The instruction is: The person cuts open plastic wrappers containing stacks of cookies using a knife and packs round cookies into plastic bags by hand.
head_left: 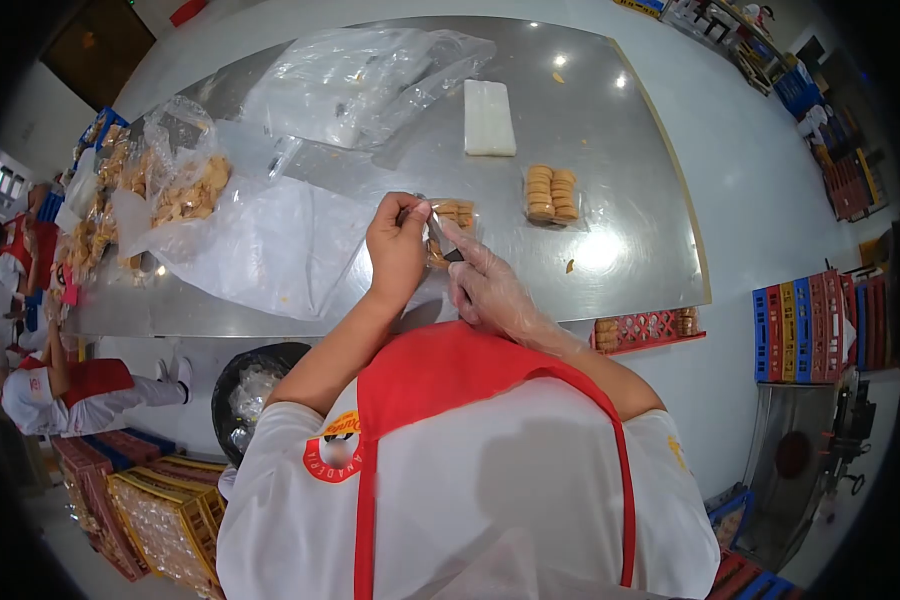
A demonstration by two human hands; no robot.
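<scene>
My left hand [398,250], bare, is closed in a pinch at the top corner of a clear bag of round cookies [458,212]. My right hand [492,288] wears a clear plastic glove and is closed around a slim tool with a black part [454,255], close to the left fingertips. The tool's exact kind is too small to make out. Part of the bag is hidden behind both hands. To the right lies another clear bag, with two stacks of cookies [551,195].
On the steel table [630,130] are a stack of small clear bags [489,118], large plastic sheets [350,85], a white plastic sheet [260,245] and bagged cookie pieces [195,190]. A red crate [650,330] and a black-lined bin [250,395] stand by the near edge. Another person [70,385] is at left.
</scene>
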